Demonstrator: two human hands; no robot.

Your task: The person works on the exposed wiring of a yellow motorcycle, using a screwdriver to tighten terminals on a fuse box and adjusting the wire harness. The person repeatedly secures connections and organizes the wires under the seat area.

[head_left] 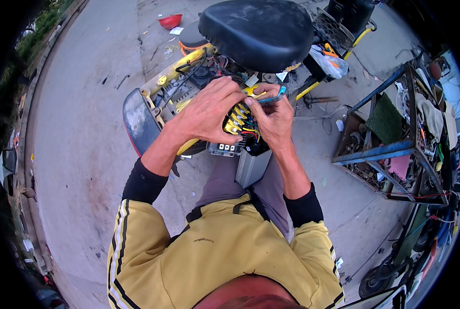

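Note:
My left hand is closed around a black block with yellow terminal plates, above the scooter's exposed wiring. My right hand pinches a slim tool with a light-blue end at the block's upper side, beside a yellow piece; what the tool's tip touches is hidden. Coloured wires run from the block toward a silver finned metal box between my legs. A smaller finned unit with square terminals sits just below my left hand.
The scooter's black seat is tilted above the yellow frame. A rusty blue metal rack full of clutter stands at my right, with a wheel below it. A red bowl and scattered tools lie on the concrete ground.

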